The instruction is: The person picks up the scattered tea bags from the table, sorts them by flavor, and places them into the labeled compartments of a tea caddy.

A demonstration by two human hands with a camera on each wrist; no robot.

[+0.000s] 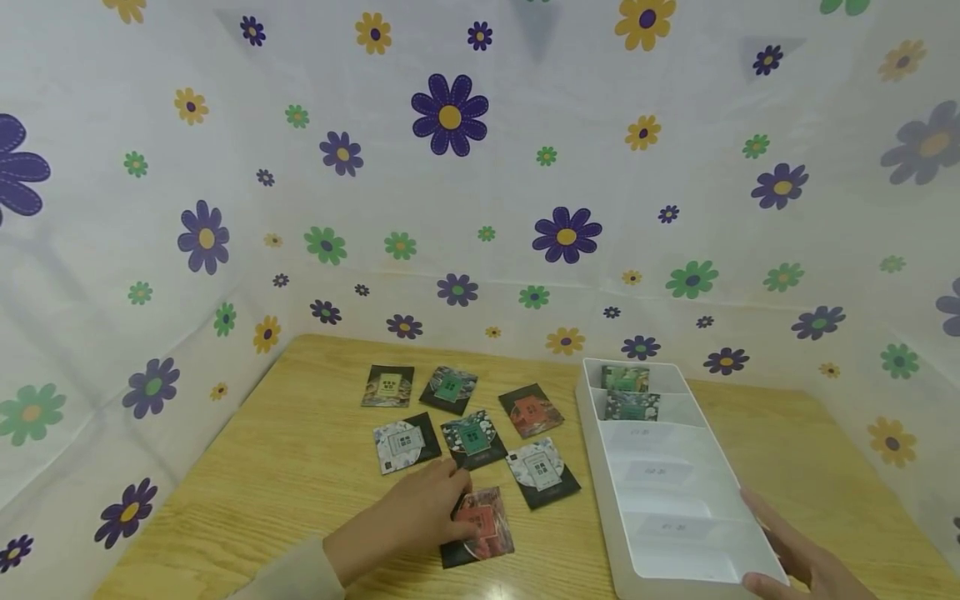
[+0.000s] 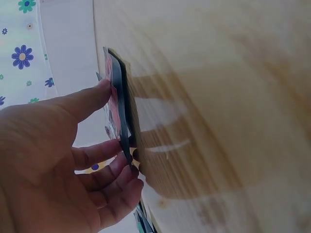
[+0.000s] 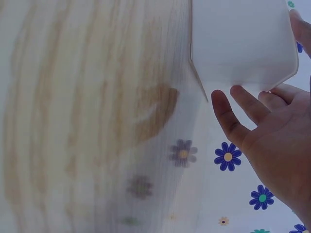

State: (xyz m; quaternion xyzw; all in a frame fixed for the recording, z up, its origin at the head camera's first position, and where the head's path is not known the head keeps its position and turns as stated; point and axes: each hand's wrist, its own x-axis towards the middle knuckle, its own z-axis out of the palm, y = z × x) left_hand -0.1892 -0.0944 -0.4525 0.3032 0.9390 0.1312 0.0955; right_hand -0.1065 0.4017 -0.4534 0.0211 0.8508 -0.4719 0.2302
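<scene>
My left hand (image 1: 420,508) pinches a flat square packet (image 1: 491,533) with a red label, thumb on its printed face. In the left wrist view, the packet (image 2: 116,97) shows edge-on, tilted up from the wooden table, fingertips at its lower edge. At the right, my right hand (image 1: 806,550) holds the near right corner of a long white divided box (image 1: 618,533), thumb over the rim and fingers along the outer side. The right wrist view shows its fingertips against the box wall (image 3: 243,43). Two packets stand in the box's back compartments, one green-patterned (image 1: 626,377), the other dark (image 1: 632,407).
Several packets lie beyond my left hand: a yellow-labelled one (image 1: 388,386), two green-labelled ones (image 1: 448,389), a red one (image 1: 531,410) and two pale ones (image 1: 543,473). Faint lettering marks the box's dividers. A flower-printed sheet (image 1: 510,183) hangs behind the table (image 1: 247,467).
</scene>
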